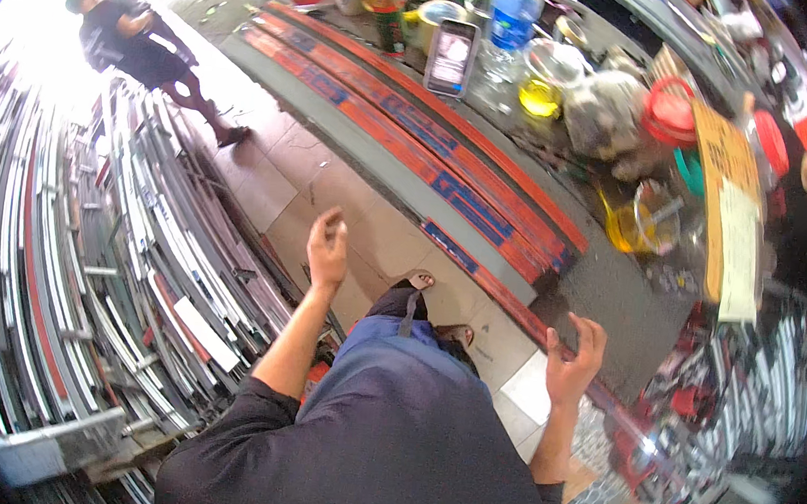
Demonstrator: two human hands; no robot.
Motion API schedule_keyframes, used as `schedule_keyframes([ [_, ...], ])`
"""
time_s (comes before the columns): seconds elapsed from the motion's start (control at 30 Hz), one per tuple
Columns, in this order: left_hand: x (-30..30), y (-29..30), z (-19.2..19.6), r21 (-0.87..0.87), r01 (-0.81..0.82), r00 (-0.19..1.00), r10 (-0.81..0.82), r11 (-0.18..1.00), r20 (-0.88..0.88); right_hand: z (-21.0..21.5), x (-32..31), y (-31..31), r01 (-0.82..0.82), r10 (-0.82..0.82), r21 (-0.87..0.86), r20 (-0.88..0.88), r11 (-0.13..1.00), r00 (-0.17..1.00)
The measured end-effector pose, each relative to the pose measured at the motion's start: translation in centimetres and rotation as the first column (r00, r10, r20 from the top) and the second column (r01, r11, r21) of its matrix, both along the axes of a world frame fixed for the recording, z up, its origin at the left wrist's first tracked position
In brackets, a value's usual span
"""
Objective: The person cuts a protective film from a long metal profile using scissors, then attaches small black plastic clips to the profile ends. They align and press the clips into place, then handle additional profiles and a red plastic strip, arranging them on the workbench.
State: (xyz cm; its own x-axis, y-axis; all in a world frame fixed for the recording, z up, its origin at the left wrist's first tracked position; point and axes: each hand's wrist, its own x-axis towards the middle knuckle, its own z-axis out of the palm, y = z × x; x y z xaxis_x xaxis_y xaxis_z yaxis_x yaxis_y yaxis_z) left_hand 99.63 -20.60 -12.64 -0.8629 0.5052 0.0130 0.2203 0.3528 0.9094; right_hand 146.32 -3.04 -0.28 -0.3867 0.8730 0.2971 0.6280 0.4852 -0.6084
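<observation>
My left hand (328,252) is raised in the air over the tiled floor, its fingers loosely bent and nothing in them. On the other side of my body, my right hand (571,363) hangs near the bench corner with fingers apart, also holding nothing. Closest to the right hand is the end of a thin reddish bar (506,301) along the bench edge. Long orange-and-blue wrapped strips (406,121) lie side by side on the grey bench (625,317), between and beyond my hands.
Dense stacks of long metal profiles (148,227) fill the left side. The bench carries a phone (452,58), a water bottle (513,24), a cup of yellow liquid (540,98) and a cardboard piece (720,166). A person (137,42) stands at the far left.
</observation>
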Motion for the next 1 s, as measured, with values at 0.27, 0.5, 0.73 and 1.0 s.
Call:
schedule_keyframes([
  [0.27, -6.6, -3.9, -3.4, -0.042, -0.163, 0.972, 0.167, 0.986, 0.163, 4.2, -22.7, 2.0, -0.315, 0.293, -0.031, -0.290, 0.948, 0.911],
  [0.5, -42.4, 4.7, 1.0, 0.076, -0.106, 0.935, 0.125, 0.992, -0.333, 1.9, -44.0, 4.2, -0.384, 0.342, -0.090, -0.301, 0.919, 0.890],
  [0.73, -75.6, 15.8, 5.4, -0.082, 0.014, 0.715, -0.067, 0.997, -0.696, -1.2, -65.6, 7.1, -0.190, 0.159, -0.070, -0.314, 0.979, 0.936],
  [1.0, -86.7, 20.0, 7.3, -0.568, 0.242, 0.674, -0.557, 0.787, -0.484, -3.7, -73.0, 7.2, 0.079, -0.105, -0.127, -0.211, 0.989, 0.972],
])
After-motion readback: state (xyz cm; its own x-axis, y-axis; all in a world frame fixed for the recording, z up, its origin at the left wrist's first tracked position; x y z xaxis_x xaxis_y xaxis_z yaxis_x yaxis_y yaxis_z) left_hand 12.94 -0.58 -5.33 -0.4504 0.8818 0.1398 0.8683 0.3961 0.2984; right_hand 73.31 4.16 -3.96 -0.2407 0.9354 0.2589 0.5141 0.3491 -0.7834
